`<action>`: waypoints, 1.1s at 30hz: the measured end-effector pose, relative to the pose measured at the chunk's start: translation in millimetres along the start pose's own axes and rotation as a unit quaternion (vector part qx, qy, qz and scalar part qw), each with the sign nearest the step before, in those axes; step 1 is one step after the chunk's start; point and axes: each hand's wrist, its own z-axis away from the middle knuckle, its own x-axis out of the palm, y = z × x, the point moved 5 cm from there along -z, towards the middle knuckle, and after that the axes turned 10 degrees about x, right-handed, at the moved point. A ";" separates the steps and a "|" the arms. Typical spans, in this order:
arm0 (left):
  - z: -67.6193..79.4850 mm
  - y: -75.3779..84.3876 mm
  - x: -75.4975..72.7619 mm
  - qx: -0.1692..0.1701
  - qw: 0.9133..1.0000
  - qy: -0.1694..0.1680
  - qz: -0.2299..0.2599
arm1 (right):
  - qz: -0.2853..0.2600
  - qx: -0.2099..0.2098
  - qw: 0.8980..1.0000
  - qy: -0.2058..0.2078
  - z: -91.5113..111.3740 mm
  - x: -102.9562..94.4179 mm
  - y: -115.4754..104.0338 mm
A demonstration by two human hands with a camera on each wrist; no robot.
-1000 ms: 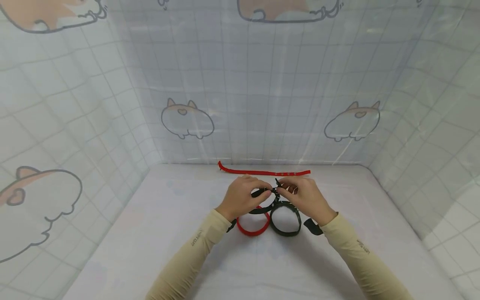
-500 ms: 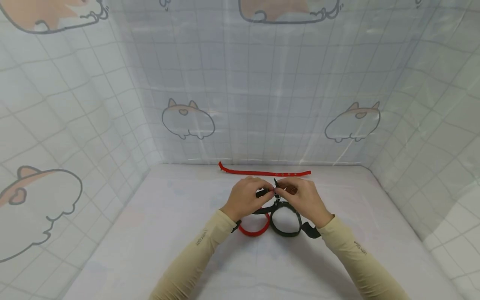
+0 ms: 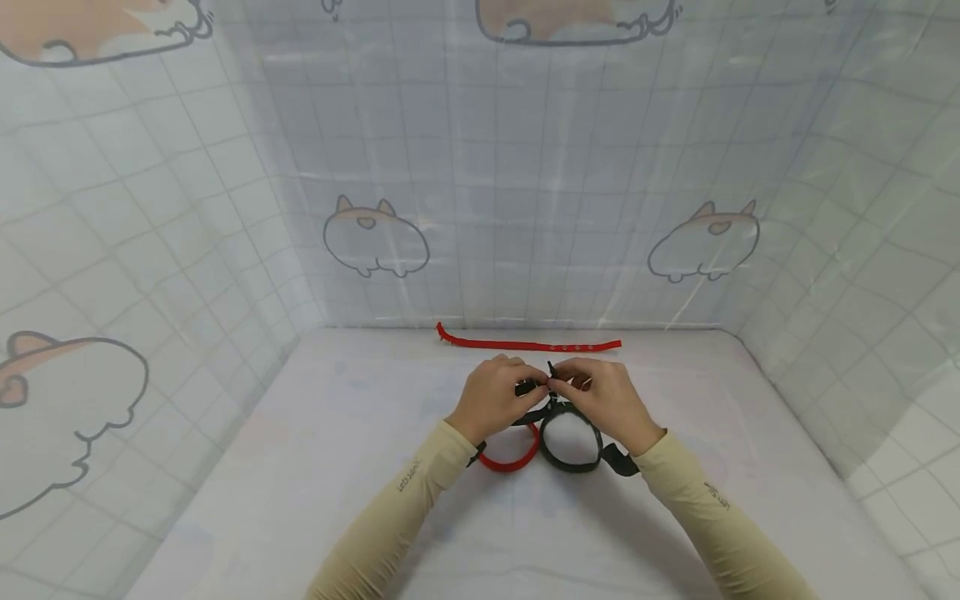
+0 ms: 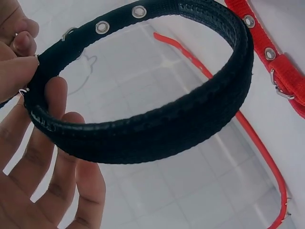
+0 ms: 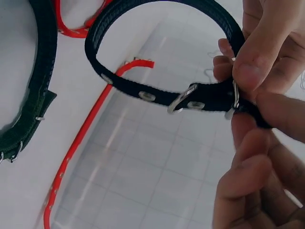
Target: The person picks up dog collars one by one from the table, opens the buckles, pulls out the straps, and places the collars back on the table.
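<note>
Both hands hold a black pet collar (image 4: 162, 138), bent into a loop above the table. My left hand (image 3: 497, 396) pinches it near the metal buckle (image 5: 236, 95). With thumb and fingers, my right hand (image 3: 603, 398) pinches the strap's tip, which sticks out past the buckle. Metal eyelets (image 5: 147, 96) and a D-ring (image 5: 183, 98) show along the strap. Fingers partly cover the buckle, so whether its pin sits in an eyelet cannot be told. Below the hands lie a buckled red collar (image 3: 507, 467) and a buckled dark green collar (image 3: 572, 469), side by side.
A red collar (image 3: 495, 344) lies stretched out along the back of the white table (image 3: 360, 500), its eyelets toward the right end. Gridded sheeting with cartoon animals (image 3: 375, 242) encloses the table at the back and sides.
The left hand has moved slightly right, closer to the right hand. The black collar's loop has turned and is now seen more edge-on. The collars on the table have stayed put.
</note>
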 end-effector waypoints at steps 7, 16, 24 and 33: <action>4.2 -2.3 1.3 -0.016 0.999 -0.015 0.035 | -0.026 -0.017 1.000 -0.003 2.0 1.1 5.3; 4.1 -2.9 0.3 -0.013 0.998 -0.022 0.048 | -0.066 -0.024 0.997 -0.029 1.5 1.5 13.4; 6.6 -4.1 0.4 -0.016 0.997 -0.014 0.076 | -0.095 0.010 0.994 -0.047 1.6 2.7 22.5; 7.8 -5.2 -1.9 -0.023 0.993 0.005 0.116 | -0.175 0.042 0.981 -0.067 1.9 0.0 26.0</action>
